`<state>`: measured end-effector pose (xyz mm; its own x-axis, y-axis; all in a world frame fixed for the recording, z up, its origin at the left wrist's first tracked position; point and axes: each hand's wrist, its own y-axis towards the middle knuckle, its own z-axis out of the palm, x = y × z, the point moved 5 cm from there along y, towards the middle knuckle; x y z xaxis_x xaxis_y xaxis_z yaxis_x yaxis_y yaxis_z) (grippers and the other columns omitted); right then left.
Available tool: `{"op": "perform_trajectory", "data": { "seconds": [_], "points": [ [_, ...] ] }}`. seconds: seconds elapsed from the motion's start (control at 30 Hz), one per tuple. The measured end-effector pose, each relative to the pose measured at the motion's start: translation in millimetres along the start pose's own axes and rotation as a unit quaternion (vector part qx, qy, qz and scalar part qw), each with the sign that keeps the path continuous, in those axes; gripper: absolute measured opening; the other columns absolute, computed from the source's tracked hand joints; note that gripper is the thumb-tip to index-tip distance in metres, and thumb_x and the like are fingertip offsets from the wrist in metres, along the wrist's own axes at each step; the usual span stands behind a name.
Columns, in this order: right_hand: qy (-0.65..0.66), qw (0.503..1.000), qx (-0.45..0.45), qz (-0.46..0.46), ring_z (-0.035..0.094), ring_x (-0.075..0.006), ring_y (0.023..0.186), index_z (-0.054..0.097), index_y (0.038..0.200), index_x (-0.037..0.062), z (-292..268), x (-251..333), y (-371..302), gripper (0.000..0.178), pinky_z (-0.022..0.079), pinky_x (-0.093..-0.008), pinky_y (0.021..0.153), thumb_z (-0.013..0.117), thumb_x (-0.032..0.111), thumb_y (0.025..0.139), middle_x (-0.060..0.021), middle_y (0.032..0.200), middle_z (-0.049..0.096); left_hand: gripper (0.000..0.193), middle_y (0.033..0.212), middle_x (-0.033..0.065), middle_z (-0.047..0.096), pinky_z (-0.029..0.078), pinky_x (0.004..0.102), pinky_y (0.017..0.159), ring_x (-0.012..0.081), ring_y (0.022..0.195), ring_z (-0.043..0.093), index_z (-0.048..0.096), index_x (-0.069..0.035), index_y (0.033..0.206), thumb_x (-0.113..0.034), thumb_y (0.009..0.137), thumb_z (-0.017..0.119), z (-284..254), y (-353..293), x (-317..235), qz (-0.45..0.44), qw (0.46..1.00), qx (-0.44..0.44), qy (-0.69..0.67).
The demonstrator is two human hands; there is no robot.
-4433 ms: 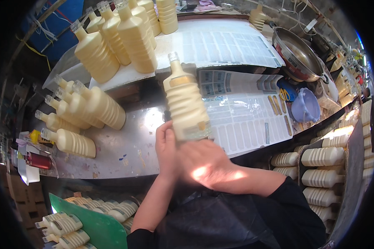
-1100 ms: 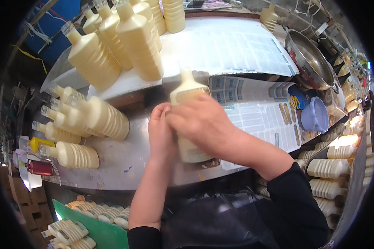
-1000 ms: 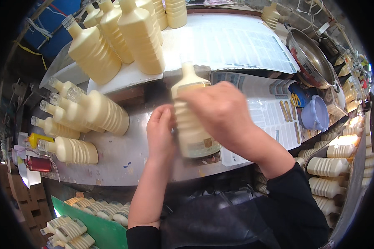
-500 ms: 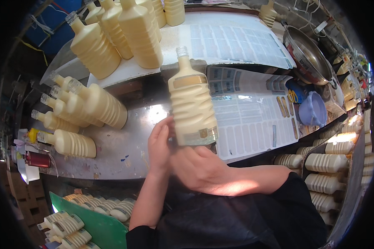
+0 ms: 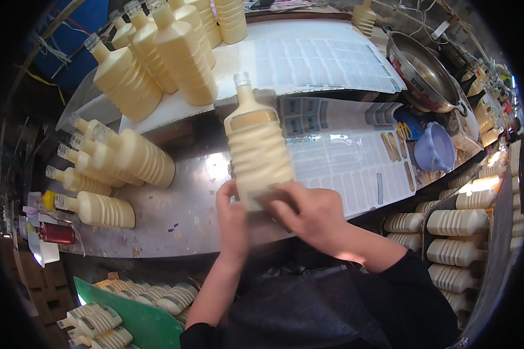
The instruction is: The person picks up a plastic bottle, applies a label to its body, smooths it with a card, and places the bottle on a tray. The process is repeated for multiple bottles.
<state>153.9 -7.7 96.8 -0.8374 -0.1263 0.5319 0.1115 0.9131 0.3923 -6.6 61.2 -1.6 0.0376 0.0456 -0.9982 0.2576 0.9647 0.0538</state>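
The person held a ribbed plastic bottle [image 5: 257, 152] upright over the near edge of a metal worktable [image 5: 174, 218], and it was full of a pale yellow liquid up to the neck. The left hand [image 5: 233, 218] gripped the bottle's lower left side, fingers curled around it. The right hand [image 5: 308, 212] lay flat across the lower front of the bottle, fingers pressed against a small label there; whether the label was fully stuck down could not be told.

To the left on the table lay a cluster of filled bottles [image 5: 119, 157] on their sides, clear caps pointing left, with one more bottle [image 5: 99, 209] lying alone just in front of them. On a raised white board [image 5: 308, 64] behind stood a row of upright filled bottles [image 5: 169, 49], all holding the same yellow liquid. Sheets of label backing paper [image 5: 355, 157] covered the table to the right of the held bottle, many of their slots bare.

Further right sat a shallow metal pan [image 5: 425, 75], whose contents could not be made out, and a lilac plastic funnel [image 5: 435, 148] beside blue-handled scissors [image 5: 404, 129]. A crate [image 5: 466, 232] at the lower right held more filled bottles lying flat. At the lower left, a green tray [image 5: 134, 320] carried further bottles on their sides. A small red can [image 5: 55, 232] lay at the table's left end.
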Motion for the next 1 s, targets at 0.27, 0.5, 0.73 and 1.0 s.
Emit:
{"op": "perform_trajectory", "data": {
  "seconds": [0.27,0.5,0.73,1.0],
  "points": [
    [0.243,0.907,0.015,0.343,0.051,-0.0026,0.056,0.061,0.107,0.0005,20.0,-100.4,-45.7,0.021,0.038,-0.0253,0.05,0.07,0.016,0.095,0.0009,0.06,0.059,0.061,0.14,0.015,0.045,0.034,0.0392,0.114,0.0251,0.134,0.042,0.039,0.002,0.143,-0.027,0.096,0.063,7.0,1.0,5.8,-0.051,0.997,0.008,-0.061],
    [0.306,0.913,-0.029,0.27,0.05,-0.0022,0.058,0.061,0.107,0.0002,9.1,-78.0,-33.5,0.021,0.038,-0.0236,0.052,0.071,0.014,0.094,0.0021,0.059,0.059,0.075,0.138,0.0146,0.05,0.04,0.0404,0.11,0.0269,0.131,0.048,0.04,0.0,0.145,-0.02,0.084,0.08,-6.4,-5.5,29.2,0.04,0.995,0.017,0.087],
    [0.291,0.9,-0.064,0.319,0.053,-0.0088,0.056,0.069,0.112,0.0016,17.4,-122.4,-41.0,0.027,0.043,-0.0316,0.054,0.071,0.021,0.094,-0.0005,0.061,0.061,0.06,0.114,0.0097,0.064,0.046,0.0381,0.097,0.0277,0.106,0.06,0.066,-0.003,0.122,-0.012,0.069,0.092,-5.1,1.7,-53.0,0.259,0.915,-0.04,0.308],
    [0.532,0.757,-0.023,0.378,0.06,-0.011,0.101,0.069,0.122,0.0029,0.4,-140.0,-41.4,0.025,0.048,-0.0271,0.091,0.056,0.013,0.104,-0.0035,0.111,0.067,0.055,0.111,0.0109,0.062,0.049,0.0436,0.089,0.0328,0.101,0.059,0.066,-0.008,0.112,-0.005,0.063,0.09,20.8,1.3,-71.5,0.391,0.829,-0.007,0.399]
  ]
}}
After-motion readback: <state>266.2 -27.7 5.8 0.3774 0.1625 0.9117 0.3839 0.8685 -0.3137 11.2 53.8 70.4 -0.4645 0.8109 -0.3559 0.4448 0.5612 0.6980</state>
